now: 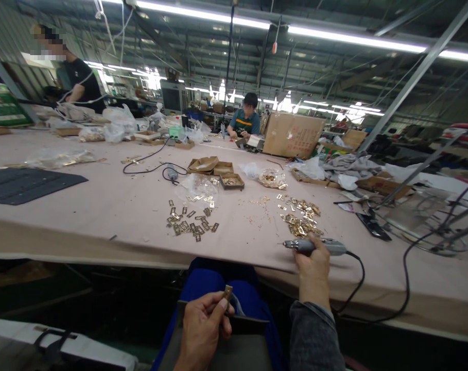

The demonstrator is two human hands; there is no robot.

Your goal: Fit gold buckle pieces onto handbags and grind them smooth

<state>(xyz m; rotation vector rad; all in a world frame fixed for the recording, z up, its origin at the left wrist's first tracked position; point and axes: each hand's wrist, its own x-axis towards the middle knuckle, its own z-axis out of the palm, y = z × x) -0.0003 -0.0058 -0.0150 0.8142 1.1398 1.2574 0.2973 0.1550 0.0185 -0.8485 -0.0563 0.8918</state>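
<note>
Over my lap, my left hand [205, 324] pinches a small brass-coloured metal plate [228, 292] between thumb and fingers. A dark flat piece [249, 324] lies just behind and below that hand. At the table's front edge on the right, my right hand [314, 263] is wrapped round a grey electric screwdriver [336, 248], its tip pointing left and its cord trailing right. Beyond the tool sits a pile of gold metal parts [301, 225]. Left of centre on the table, rectangular metal plates [197, 225] lie scattered. Tiny loose pieces [260, 208] are spread between the two groups.
Small cardboard boxes [231, 181] stand mid-table, one with small parts. A bag of metal parts [272, 178] lies right of them. A dark panel [29, 184] is at left, a metal stand [422, 219] at right. One person sits across the table; another stands back left.
</note>
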